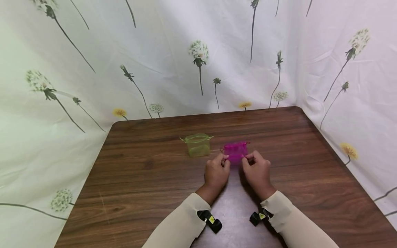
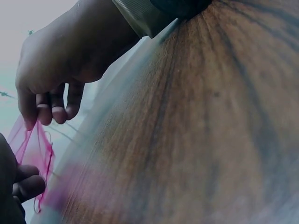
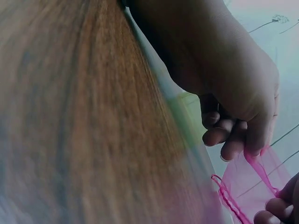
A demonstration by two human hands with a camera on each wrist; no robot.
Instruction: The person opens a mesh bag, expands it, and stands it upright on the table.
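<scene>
A sheer magenta drawstring pouch [image 1: 235,149] is held between both hands over the table's middle. My left hand [image 1: 217,174] pinches its near left corner between thumb and forefinger. The near right corner is pinched the same way by my right hand [image 1: 258,172]. In the left wrist view the pink mesh [image 2: 28,144] stretches between the fingertips, a cord hanging at its side. The right wrist view shows the pouch [image 3: 254,179] drawn taut, with a twisted cord along one edge. Left of it lies a sheer green drawstring pouch [image 1: 198,146], its cord ends spread to both sides.
The brown wood-grain table [image 1: 139,193] has rounded far corners. White cloth [image 1: 173,69] printed with dandelions hangs behind it and along both sides. A black strap with a small device [image 1: 211,221] sits on each wrist over pale sleeves [image 1: 183,224].
</scene>
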